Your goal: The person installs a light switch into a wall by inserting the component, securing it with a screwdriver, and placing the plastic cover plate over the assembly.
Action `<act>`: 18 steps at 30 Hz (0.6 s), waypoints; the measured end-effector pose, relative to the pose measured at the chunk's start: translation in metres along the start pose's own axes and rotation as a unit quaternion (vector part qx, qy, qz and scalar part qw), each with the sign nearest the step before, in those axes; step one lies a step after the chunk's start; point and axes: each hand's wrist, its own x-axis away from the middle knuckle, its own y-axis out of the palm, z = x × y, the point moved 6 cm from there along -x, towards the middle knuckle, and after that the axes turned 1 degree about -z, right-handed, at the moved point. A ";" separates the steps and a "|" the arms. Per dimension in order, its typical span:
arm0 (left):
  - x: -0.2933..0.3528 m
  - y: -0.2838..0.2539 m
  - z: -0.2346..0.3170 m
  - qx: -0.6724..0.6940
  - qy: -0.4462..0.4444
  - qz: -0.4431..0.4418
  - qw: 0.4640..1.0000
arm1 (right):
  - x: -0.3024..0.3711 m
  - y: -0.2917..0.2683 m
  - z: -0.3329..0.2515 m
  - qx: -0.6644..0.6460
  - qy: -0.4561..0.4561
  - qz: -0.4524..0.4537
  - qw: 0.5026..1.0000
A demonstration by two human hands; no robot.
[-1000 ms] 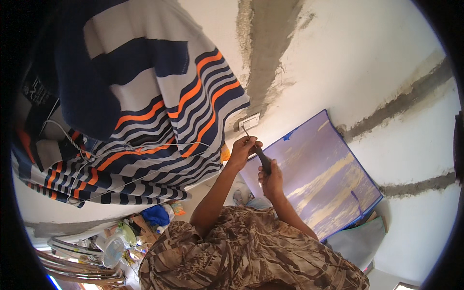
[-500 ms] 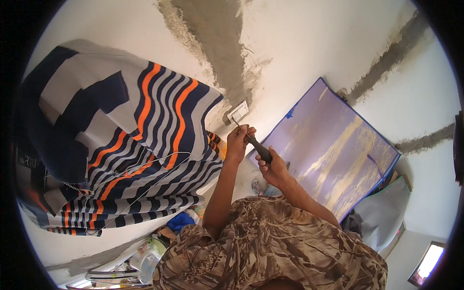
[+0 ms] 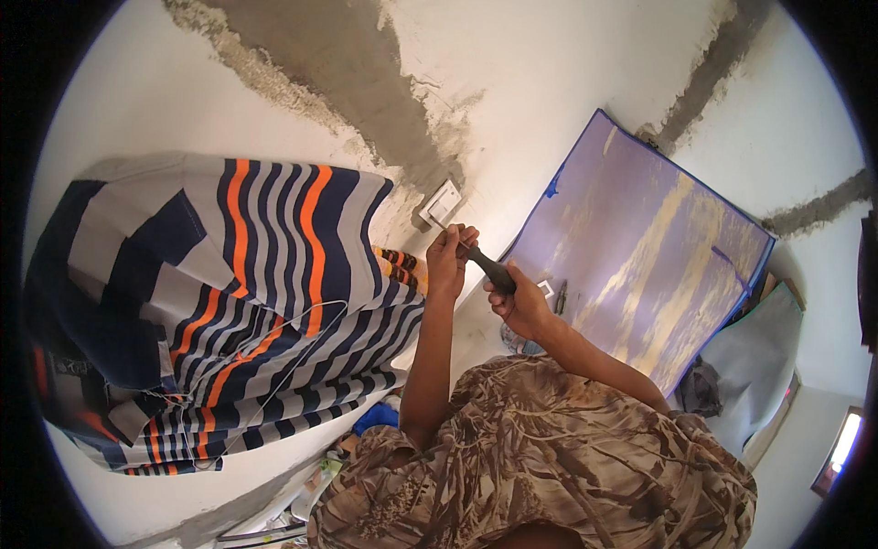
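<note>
A screwdriver (image 3: 495, 272) with a thick dark handle points up and left at a small white switch plate (image 3: 442, 203) on the wall. My right hand (image 3: 524, 306) is wrapped round the handle's rear end. Higher up, my left hand (image 3: 447, 263) pinches the thin shaft near the front of the handle. The tip reaches the lower part of the plate; I cannot tell whether it sits in a screw. Grey plaster (image 3: 402, 137) runs down the wall to the plate.
A striped garment (image 3: 274, 247) in grey, navy and orange hangs close on the left, a thin pale cord across it. A worn purple board (image 3: 631, 247) with blue edges leans on the right, a grey sheet (image 3: 754, 357) beside it. Small tools (image 3: 561, 295) lie beyond my right hand.
The view has shifted, so the wall and the garment sit differently in it. Both hands keep hold of the screwdriver, its tip still at the switch plate.
</note>
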 end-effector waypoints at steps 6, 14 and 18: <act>0.001 -0.010 0.002 0.005 0.003 -0.009 1.000 | 0.022 0.041 -0.034 0.561 -0.327 0.021 0.760; 0.006 -0.014 0.007 -0.028 0.005 0.006 1.000 | 0.018 0.031 -0.015 0.142 -0.013 0.026 0.989; 0.003 -0.004 0.005 -0.020 -0.005 0.000 1.000 | 0.026 0.049 -0.050 0.620 -0.419 0.028 0.663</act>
